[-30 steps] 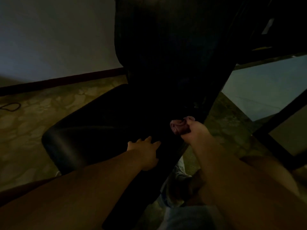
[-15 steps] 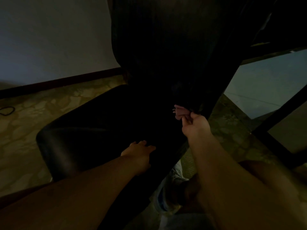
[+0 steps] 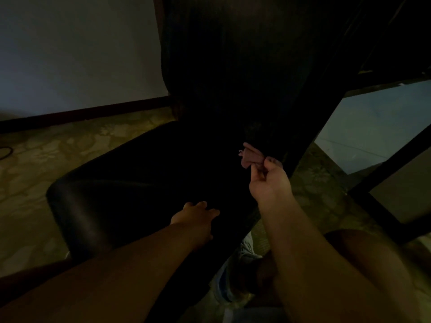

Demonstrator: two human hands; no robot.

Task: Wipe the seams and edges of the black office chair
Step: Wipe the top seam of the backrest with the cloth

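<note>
**Ana:** Low over the seat, where are the two hands?

**Ben:** Her left hand (image 3: 198,217) lies flat on the near part of the black padded leather office chair (image 3: 112,194), fingers stretched forward and relaxed, gripping nothing. Her right hand (image 3: 268,180) is raised higher, at the right edge of the chair where the seat meets the backrest, with the forearm running back towards the camera.

**Ana:** What is the right hand doing?

**Ben:** Its thumb and fingertips pinch a small crumpled pinkish-purple cloth (image 3: 250,156). The cloth sticks out up and to the left of the fingertips, against the dark lower backrest.

**Ana:** Is the cloth pressed into a seam?

**Ben:** It is too dark to tell; the chair's surface there is nearly black.

**Ana:** And the room?

**Ben:** Dim. The chair stands on a mottled olive-and-beige patterned floor (image 3: 46,159). Behind it, on the left, a pale plain wall (image 3: 70,54) ends in a dark baseboard (image 3: 81,113). To the right, a dark straight frame (image 3: 384,159) crosses in front of a pale bluish panel (image 3: 373,127). A dark cable loop (image 3: 5,152) lies on the floor at far left.
</note>
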